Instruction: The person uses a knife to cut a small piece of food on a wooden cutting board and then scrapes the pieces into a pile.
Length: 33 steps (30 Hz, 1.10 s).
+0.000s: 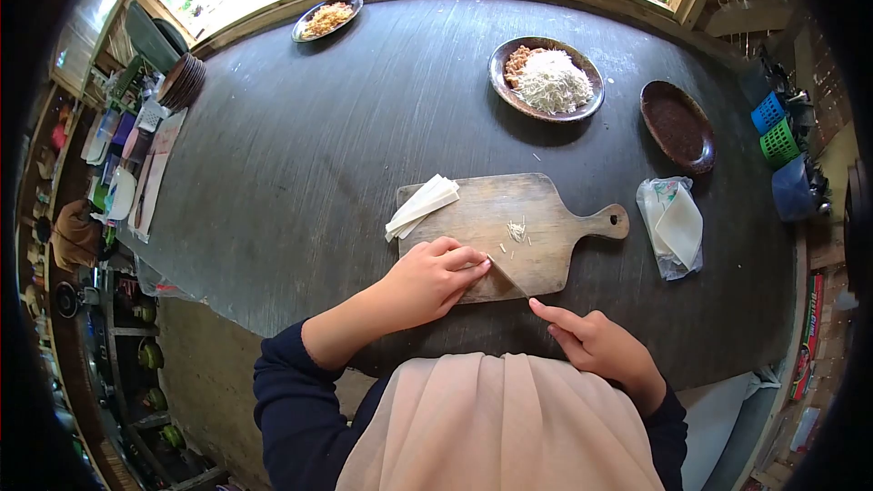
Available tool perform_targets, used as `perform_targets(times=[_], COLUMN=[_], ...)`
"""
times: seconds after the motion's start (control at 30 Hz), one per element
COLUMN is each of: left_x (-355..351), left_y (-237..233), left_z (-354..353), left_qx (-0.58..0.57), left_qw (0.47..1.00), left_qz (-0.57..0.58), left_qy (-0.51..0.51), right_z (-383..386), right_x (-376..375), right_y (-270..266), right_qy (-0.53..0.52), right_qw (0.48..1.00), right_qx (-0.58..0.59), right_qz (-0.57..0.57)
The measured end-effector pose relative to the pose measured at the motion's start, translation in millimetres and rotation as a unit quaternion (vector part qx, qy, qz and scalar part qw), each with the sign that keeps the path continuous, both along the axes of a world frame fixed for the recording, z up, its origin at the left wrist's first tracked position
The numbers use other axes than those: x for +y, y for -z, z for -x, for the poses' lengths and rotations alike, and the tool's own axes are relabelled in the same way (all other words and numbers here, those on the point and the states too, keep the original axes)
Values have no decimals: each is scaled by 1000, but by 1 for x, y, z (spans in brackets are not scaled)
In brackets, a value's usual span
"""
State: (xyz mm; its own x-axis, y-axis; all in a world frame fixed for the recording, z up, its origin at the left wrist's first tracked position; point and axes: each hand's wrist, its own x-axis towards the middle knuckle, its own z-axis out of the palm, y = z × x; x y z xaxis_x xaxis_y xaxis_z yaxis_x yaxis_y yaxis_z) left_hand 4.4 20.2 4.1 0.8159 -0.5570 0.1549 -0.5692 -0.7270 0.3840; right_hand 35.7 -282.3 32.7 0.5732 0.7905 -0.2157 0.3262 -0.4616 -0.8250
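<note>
A wooden cutting board [536,205] with a handle lies in front of me. My left hand [436,277] presses down on its near part, fingers bent and together; whatever is under them is hidden. My right hand [596,341] grips a knife [509,278], its thin blade slanting across the board with the tip end by my left fingertips. A stack of flat white strips [424,206] sits at the board's far left corner. Small white shreds [516,231] are scattered on the middle of the board.
A plate [591,107] heaped with white shreds and brownish pieces stands beyond the board. To its right is a brown oval dish [677,127], with white sheets in a plastic bag [673,227] nearer me. Another plate [350,9] holds orange-brown food far left. Plastic baskets [778,141] line the right edge.
</note>
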Motion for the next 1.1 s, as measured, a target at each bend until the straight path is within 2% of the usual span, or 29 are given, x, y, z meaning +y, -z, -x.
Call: perform_targets(times=[0.23,0.53,0.73,1.03,1.1], left_x=[-1,-2,-2,-1,-1], left_y=[1,-3,-4,-2,-2], left_z=[1,0,-1,-1,-1], left_qx=[-2,5,8,9,8], left_qw=[1000,1000,1000,1000,1000], left_qz=[-1,-8,-2,-1,-2], left_qy=[-6,3,0,-1,-3], right_z=[1,-4,-7,-3,-3], right_x=[1,4,-12,-3,-1], right_y=[-3,0,-5,-4,-6], right_qy=[-9,2,-27,2,38], right_qw=[1000,1000,999,1000,999], right_qx=[-18,18,31,8,3], right_qz=[17,18,15,7,1])
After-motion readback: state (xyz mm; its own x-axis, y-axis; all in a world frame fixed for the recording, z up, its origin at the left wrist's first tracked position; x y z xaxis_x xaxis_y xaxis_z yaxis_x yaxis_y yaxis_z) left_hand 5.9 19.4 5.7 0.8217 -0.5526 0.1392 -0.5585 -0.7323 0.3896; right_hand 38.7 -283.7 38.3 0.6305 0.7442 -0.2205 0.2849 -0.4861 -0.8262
